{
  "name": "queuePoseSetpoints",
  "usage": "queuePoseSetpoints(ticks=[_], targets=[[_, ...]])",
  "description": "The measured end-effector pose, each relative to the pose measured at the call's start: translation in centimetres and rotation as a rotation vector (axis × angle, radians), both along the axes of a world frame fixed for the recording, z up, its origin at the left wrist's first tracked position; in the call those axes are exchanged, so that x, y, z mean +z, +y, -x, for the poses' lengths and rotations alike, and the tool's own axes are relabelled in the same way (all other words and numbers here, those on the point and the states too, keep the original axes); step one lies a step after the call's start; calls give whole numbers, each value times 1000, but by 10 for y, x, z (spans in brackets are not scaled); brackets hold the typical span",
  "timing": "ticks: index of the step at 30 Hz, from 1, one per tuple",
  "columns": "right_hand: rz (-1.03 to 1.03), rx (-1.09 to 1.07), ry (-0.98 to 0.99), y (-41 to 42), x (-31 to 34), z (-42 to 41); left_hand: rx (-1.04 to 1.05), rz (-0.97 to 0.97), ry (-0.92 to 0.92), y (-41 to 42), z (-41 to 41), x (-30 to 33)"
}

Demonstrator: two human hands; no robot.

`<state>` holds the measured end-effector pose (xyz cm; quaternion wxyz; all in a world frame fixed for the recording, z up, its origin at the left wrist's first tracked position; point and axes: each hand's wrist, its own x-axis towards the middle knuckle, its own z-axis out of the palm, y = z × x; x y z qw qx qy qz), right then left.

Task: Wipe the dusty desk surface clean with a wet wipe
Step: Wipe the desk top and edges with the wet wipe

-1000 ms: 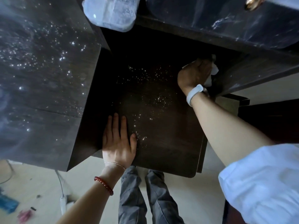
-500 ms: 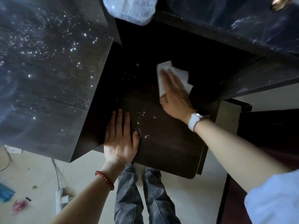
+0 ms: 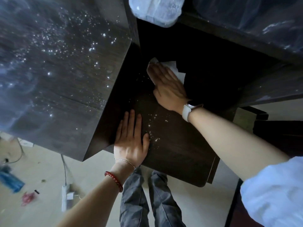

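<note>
A low dark wooden desk surface (image 3: pixel 177 154) lies below me, speckled with white dust (image 3: pixel 152 122) near its middle. My right hand (image 3: pixel 167 86) lies flat with fingers together, pressing a white wet wipe (image 3: pixel 172 65) onto the far left part of the surface; the wipe shows past my fingertips. My left hand (image 3: pixel 131 141) rests flat and empty on the near left edge of the surface, fingers together, next to the dust.
A taller dusty dark top (image 3: pixel 57 71) rises at the left, another dark top (image 3: pixel 246 30) at the back right. A pale wipe packet (image 3: pixel 155 10) sits at the back. A power strip (image 3: pixel 65 197), cable and small litter lie on the floor at left.
My right hand went from a bunched grip at the far right to flat on the spread wipe, then slid left and farther back. The left hand stayed put.
</note>
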<state>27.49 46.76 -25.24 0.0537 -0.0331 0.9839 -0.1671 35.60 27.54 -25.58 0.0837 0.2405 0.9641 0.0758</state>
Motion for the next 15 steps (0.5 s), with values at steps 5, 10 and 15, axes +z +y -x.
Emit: queuePoseSetpoints(ticks=[5, 10, 15], targets=[[69, -182, 17, -13, 7, 12, -3, 6, 1, 0, 0, 0], [12, 153, 13, -26, 4, -41, 2, -9, 12, 0, -1, 0], [63, 65, 4, -27, 6, -15, 2, -24, 15, -1, -1, 0]])
